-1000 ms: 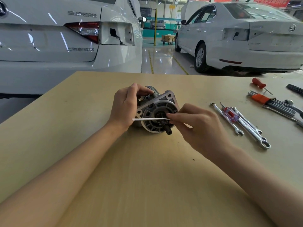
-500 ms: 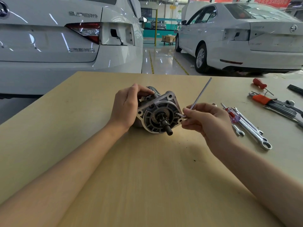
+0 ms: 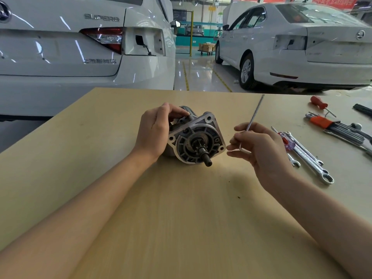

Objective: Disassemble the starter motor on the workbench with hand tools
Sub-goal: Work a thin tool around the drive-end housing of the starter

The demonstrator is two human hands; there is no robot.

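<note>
One view only: a wide-angle camera worn on the person's head, looking forward and down across the tabletop (image 3: 84,178). Both forearms enter from the near bottom corners. The starter motor (image 3: 196,137) sits close, mid-frame. The far half of the frame takes in two white cars (image 3: 314,47) and the workshop floor beyond the tabletop's far edge.

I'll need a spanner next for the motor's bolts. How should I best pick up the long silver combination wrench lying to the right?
Grip the long silver combination wrench mid-shank, coming from above with the right hand. It lies flat on the wooden workbench, its bare middle clear of the ring end, though other tools crowd its far end.
</note>
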